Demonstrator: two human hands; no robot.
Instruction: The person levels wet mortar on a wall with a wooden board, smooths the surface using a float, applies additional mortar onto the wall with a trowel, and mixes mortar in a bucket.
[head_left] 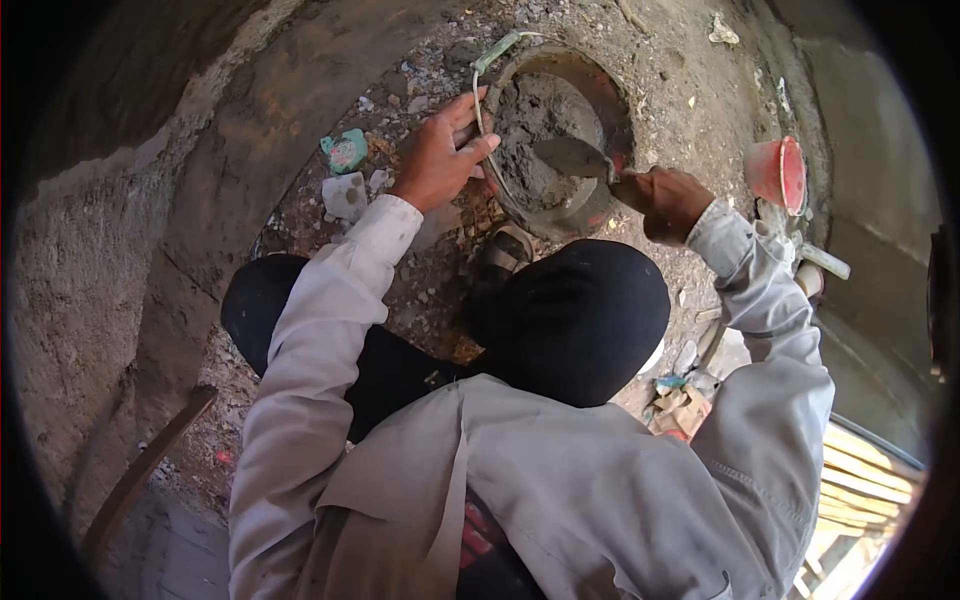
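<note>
A bucket point(607, 90) of wet grey mortar point(545, 112) stands on the ground in front of me, its wire handle with a green grip point(497, 52) lying against the far left rim. My left hand point(440, 150) grips the bucket's left rim beside the wire, thumb toward the inside. In my right hand point(668, 202), closed round its handle, is a trowel point(572, 157). The blade lies over the mortar, pointing left; whether its underside touches the mortar is hard to see.
Rubble covers the ground, with a green-and-white crumpled item point(346, 150) and a pale block point(345, 197) at left. A red container point(776, 173) lies tipped at right near a wall. A curved wooden piece point(150, 470) is at lower left. My knees point(580, 320) are close to the bucket.
</note>
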